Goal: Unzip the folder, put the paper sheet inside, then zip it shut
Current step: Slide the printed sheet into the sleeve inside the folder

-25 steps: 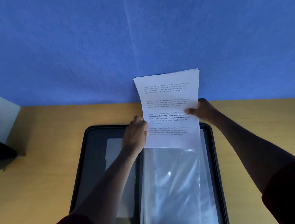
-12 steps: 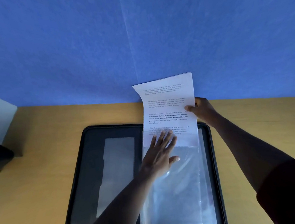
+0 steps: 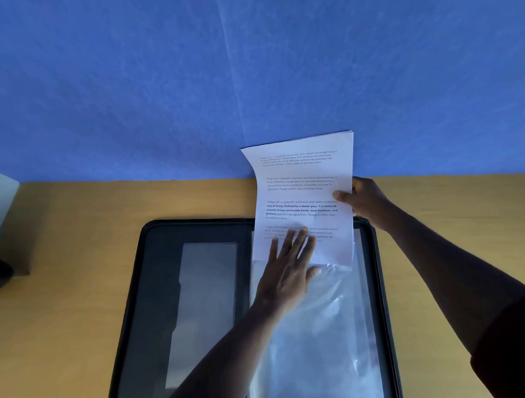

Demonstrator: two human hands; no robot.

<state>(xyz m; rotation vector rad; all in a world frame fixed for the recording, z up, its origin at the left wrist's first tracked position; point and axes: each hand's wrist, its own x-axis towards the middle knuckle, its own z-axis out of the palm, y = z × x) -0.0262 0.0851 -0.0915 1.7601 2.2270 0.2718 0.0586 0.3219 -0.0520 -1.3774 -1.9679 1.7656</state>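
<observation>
A blue wall point(image 3: 118, 84) backs the wooden table point(image 3: 58, 312), where the open folder point(image 3: 156, 303) runs off the bottom edge. The left hand point(image 3: 288, 272) presses flat, fingers spread, on the paper sheet point(image 3: 305, 195), whose lower end blurs under the clear sleeve point(image 3: 316, 353). The right hand point(image 3: 363, 202) pinches its right edge.

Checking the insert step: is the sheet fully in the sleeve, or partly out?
Partly out. Only the sheet's bottom edge is in the sleeve; the rest stands above it, held by the right hand.
</observation>
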